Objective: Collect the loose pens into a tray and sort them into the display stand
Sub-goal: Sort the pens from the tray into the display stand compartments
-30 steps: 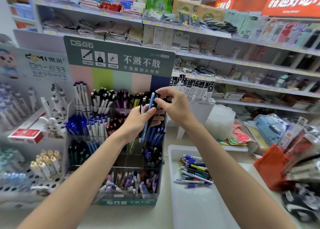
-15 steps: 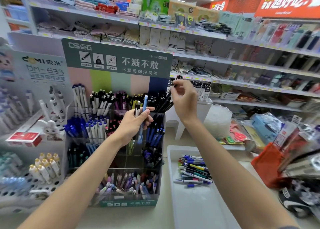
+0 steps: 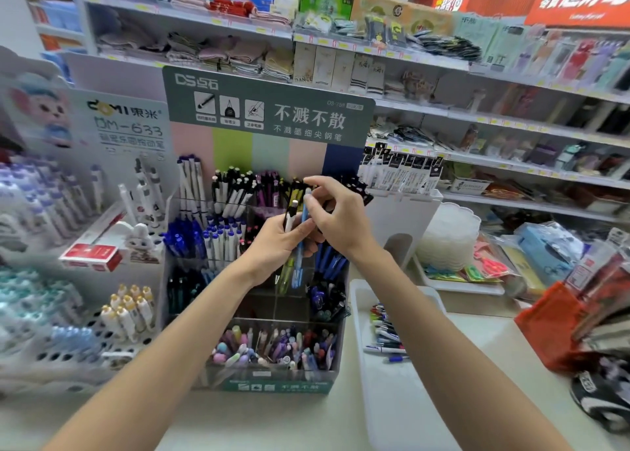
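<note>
A tiered display stand [image 3: 272,384] with a green header holds several pens in clear compartments. In front of its upper rows my left hand [image 3: 276,246] grips a small bunch of pens [image 3: 299,246]: a light blue one, a white one with a black clip and a green one. My right hand [image 3: 335,218] is just right of it, with thumb and fingers pinching the top of the light blue pen. A white tray [image 3: 402,409] lies to the right of the stand, with several loose pens [image 3: 385,334] piled near its far end.
A white rack of correction tapes and pens [image 3: 51,280] stands at the left. A stack of clear lids [image 3: 446,235] and packaged goods sit behind the tray. Orange and dark bags [image 3: 579,321] crowd the right edge. Store shelves fill the background.
My right hand came back down from the stand's top right row to the bunch in my left hand and now pinches the light blue pen's top. The view has shifted right.
</note>
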